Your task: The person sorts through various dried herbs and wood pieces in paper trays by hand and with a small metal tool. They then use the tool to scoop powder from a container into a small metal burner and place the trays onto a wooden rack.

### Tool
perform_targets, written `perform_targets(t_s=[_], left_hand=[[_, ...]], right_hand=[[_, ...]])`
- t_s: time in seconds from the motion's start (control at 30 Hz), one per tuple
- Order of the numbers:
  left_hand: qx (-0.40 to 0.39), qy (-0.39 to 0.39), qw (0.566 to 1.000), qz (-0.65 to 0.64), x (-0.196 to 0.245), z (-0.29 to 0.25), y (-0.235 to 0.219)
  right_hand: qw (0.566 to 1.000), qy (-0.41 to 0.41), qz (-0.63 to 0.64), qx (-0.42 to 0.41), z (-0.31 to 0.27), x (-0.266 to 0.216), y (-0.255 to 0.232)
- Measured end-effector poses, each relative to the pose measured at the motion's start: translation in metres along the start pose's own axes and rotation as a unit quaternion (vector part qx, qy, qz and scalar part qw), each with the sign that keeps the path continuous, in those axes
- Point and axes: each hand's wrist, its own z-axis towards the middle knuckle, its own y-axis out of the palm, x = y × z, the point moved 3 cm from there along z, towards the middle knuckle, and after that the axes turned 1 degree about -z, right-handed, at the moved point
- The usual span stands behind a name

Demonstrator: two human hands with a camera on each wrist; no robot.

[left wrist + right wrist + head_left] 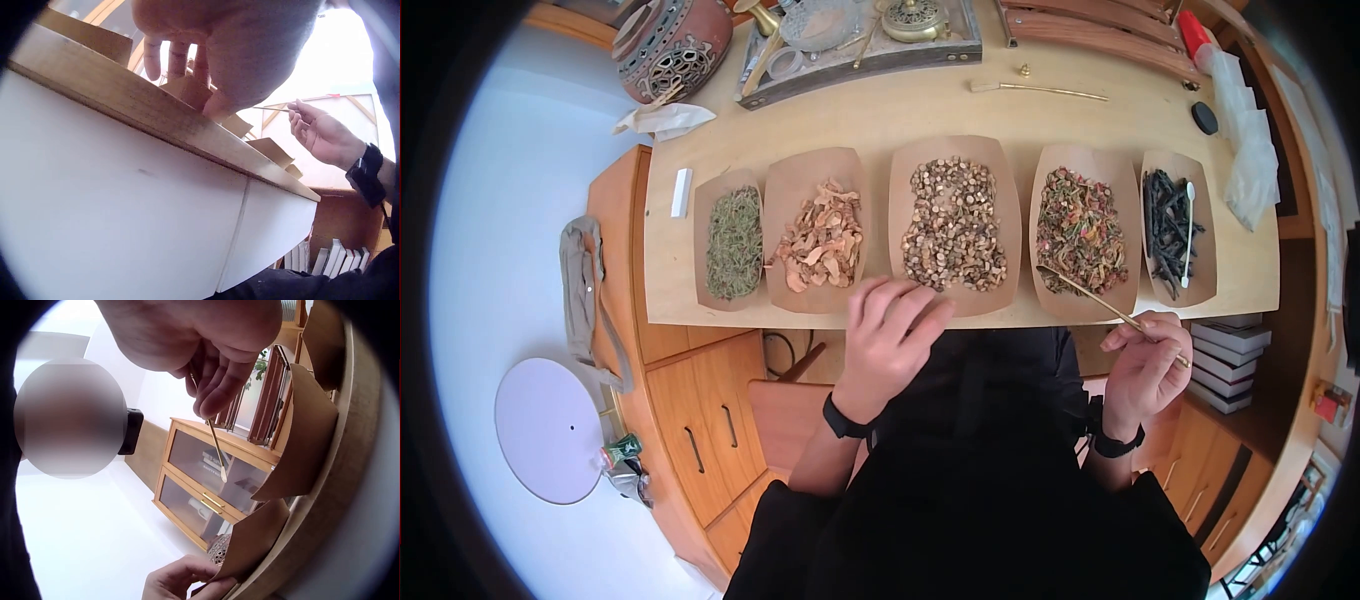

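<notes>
Five brown paper trays stand in a row. The left hand [890, 340] rests at the near edge of the middle tray [900, 200], which holds small cut round pieces [960, 225]; its fingers bend loosely over the rim, and the thumb touches near the tray in the left wrist view. Pinched in the right hand [1145, 365] is a thin brass spoon [1100, 300], whose tip lies over the tray of mixed red and green dried petals [1085, 220]. The right wrist view shows the handle's flat end [224, 474] beyond the fingers.
Other trays hold green herbs [735, 245], pinkish flakes [825, 240] and dark sticks with a white spoon [1189, 225]. Behind are a brush [1040, 89], a grey tray [880, 62] with brass items, a black lid [1204, 117] and a patterned pot [675, 45].
</notes>
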Motion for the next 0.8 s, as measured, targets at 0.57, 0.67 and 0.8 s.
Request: perform_targets(t_s=[0.57,0.67,0.8], left_hand=[[-0.010,-0.025,1.000,0.015,0.028,0.026,-0.004],[-0.016,0.018,1.000,-0.005,0.046,0.037,0.018],[-0.036,0.072,0.997,-0.019,0.068,0.054,0.046]], right_hand=[[1.000,0.006,-0.004,0.014,0.017,-0.001,-0.036],[0.997,0.032,-0.068,0.025,0.021,0.000,-0.042],[0.992,0.027,-0.122,0.014,0.025,-0.007,-0.042]])
